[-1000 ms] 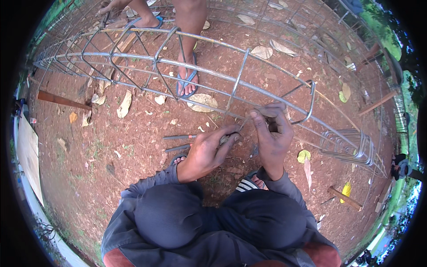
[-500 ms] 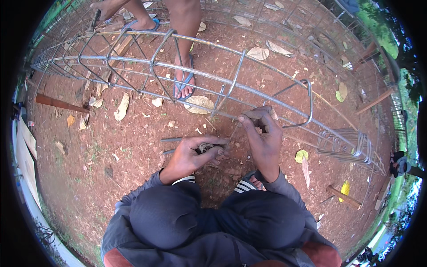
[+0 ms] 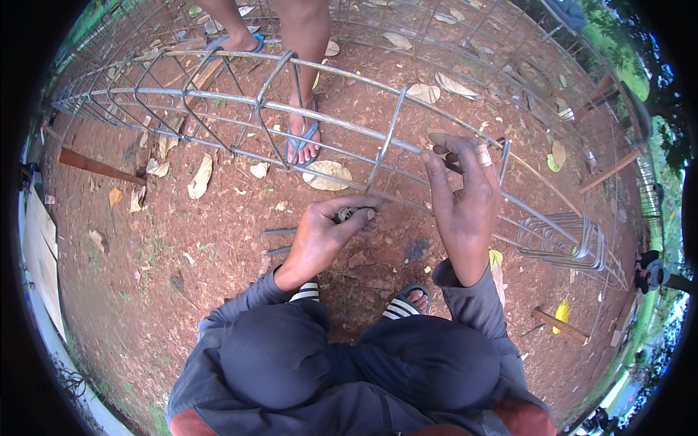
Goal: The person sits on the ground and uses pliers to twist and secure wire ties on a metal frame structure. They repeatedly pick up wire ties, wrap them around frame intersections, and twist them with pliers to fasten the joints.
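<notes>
We crouch on red dirt ground [image 3: 167, 291] before a long rebar cage [image 3: 218, 98] that runs from far left to near right. Our right hand [image 3: 465, 211] hangs half-open beside a long bar of the cage, its grip holding nothing we can make out. Our left hand [image 3: 327, 236] pinches a small coil of tie wire [image 3: 349, 214], its grip closed on it, just below a stirrup [image 3: 385, 149]. We judge the wire should be kept snug against that crossing.

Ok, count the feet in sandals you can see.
4. The person's own two in striped sandals, left and right, by the knees. Another person's blue sandals beyond the rebar cage: one centre, one top, partly hidden.
</notes>
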Demonstrator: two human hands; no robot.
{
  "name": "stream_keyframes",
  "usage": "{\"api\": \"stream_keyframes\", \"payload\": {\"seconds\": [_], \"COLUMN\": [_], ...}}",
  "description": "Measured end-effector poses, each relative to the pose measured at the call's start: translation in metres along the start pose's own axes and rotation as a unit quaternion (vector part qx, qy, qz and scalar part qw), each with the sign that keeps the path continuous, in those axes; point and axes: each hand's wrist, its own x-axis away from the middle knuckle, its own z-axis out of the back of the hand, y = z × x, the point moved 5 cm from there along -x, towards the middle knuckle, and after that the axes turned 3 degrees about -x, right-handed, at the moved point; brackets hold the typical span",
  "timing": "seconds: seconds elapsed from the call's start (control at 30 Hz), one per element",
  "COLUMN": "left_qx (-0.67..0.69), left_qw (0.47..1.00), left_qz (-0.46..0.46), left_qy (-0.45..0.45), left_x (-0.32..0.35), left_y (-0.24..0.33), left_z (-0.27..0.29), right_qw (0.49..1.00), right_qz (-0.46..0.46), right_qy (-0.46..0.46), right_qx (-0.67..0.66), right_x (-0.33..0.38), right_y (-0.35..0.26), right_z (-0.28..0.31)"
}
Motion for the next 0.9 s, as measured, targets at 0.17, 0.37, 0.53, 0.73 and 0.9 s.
{"api": "stream_keyframes", "payload": {"seconds": [0.17,0.37,0.53,0.73,0.9], "left_qx": [-0.01,0.0,-0.055,-0.079,-0.093], "left_qw": [1.0,0.999,0.994,0.988,0.988], "left_qz": [-0.011,-0.036,-0.079,-0.117,-0.105], "left_qy": [0.012,0.032,0.054,0.063,0.058], "left_x": [-0.002,-0.002,-0.007,-0.014,-0.01], "left_y": [-0.003,0.007,0.031,0.036,0.042], "left_z": [0.001,-0.001,-0.002,0.002,0.002], "right_qw": [0.986,0.968,0.952,0.923,0.903], "right_qz": [-0.115,-0.17,-0.155,-0.159,-0.165], "right_qy": [-0.09,-0.139,-0.187,-0.213,-0.213], "right_qx": [-0.085,-0.12,-0.189,-0.278,-0.334], "right_x": [-0.014,-0.018,-0.026,-0.034,-0.036], "right_y": [0.016,0.019,0.022,0.026,0.027], "right_z": [-0.012,-0.007,-0.014,-0.028,-0.034]}}
